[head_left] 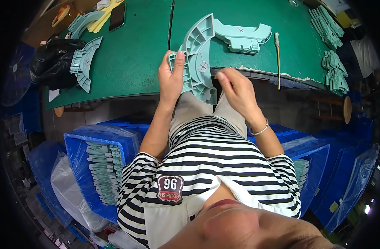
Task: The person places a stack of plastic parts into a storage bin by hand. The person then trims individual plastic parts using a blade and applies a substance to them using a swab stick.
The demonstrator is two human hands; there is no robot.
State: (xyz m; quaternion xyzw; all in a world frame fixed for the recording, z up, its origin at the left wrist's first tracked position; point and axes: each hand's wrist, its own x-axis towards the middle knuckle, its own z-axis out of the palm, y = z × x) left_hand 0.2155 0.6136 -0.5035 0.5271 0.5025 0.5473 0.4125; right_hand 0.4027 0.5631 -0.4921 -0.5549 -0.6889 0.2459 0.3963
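My left hand grips a pale green curved plastic part by its ribbed side block, the thumb lying over the front. The part is held tilted at the table's front edge, above my lap, with open ribbed cells and a circled X mark facing up. Close to its right edge is my right hand, its fingers curled in and thumb and forefinger together; whatever they pinch, if anything, is hidden. A similar green part, marked with an X, rests on the table just beyond.
A thin stick lies on the green table. Stacked green parts are at right. At left are a phone, a black bag and another marked part. Blue bins with green parts flank me.
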